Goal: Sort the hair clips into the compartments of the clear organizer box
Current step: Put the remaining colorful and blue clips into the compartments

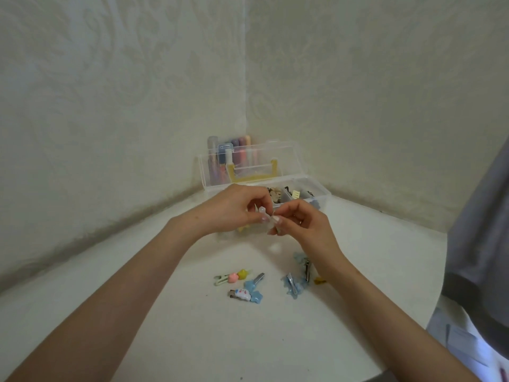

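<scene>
Far back, a clear plastic organizer box (324, 194) holds tan and dark clips (276, 193); left hand (234, 209) and right hand (305, 226) pinch a pale clip (267, 218); colourful clips (243, 285) lie nearer.

The box (312, 183) is clear with a yellow handle (252, 176); tan and black clips (278, 193) show inside. Behind the box stand purple, pink and blue tubes (237, 144). In front of the box, over the white table (110, 271): a translucent pale clip (265, 216), a green clip (220, 280) with pink and yellow blobs, a white clip (243, 293) with red dots, sky-blue clips (292, 285). The wallpaper (110, 106) is cream with faint swirls.
</scene>
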{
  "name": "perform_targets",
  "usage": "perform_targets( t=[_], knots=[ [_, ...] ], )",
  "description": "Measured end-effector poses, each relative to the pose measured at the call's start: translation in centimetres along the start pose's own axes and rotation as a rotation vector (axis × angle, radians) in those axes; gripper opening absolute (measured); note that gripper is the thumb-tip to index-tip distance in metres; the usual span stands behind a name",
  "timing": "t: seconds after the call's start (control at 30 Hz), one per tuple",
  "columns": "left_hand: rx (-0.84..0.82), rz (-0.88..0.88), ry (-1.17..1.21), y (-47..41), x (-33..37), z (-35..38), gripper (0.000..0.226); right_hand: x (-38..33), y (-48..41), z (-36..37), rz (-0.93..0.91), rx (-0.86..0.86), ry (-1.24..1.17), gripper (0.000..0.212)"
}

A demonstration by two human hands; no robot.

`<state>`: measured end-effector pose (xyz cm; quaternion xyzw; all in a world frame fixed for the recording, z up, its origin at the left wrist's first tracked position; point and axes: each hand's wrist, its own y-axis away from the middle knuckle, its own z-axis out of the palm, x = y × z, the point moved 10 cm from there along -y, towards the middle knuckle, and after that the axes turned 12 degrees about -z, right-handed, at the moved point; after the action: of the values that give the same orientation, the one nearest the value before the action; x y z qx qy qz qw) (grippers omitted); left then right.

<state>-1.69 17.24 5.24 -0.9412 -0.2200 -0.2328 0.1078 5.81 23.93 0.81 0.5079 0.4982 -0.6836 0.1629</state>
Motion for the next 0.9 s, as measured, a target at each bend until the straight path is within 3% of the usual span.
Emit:
perform_targets(
  t=[0.17, 0.37, 0.57, 0.67, 0.9],
  knots=[
    [0.136, -0.058, 0.039, 0.0, -2.0, -3.5, 0.007, 0.9, 0.1, -0.1, 0.033, -0.039, 0.182, 0.019],
    [0.377, -0.22, -0.007, 0.5, -6.5, -7.9, 0.01, 1.0, 0.9, 2.6, -0.023, -0.346, 0.454, 0.015],
    [0.341, -0.27, -0.051, 0.1, -8.2, -7.1, 0.025, 1.2, 2.2, 4.7, -0.042, -0.585, 0.498, 0.019],
    [0.343, -0.294, -0.093, -0.1, -8.6, -6.8, 0.013, 1.3, 2.4, 5.1, -0.087, -0.618, 0.547, 0.016],
    [0.3, -0.351, -0.182, -0.5, -9.2, -5.4, 0.012, 1.0, 2.5, 6.2, -0.205, -0.656, 0.708, 0.021]
  ],
)
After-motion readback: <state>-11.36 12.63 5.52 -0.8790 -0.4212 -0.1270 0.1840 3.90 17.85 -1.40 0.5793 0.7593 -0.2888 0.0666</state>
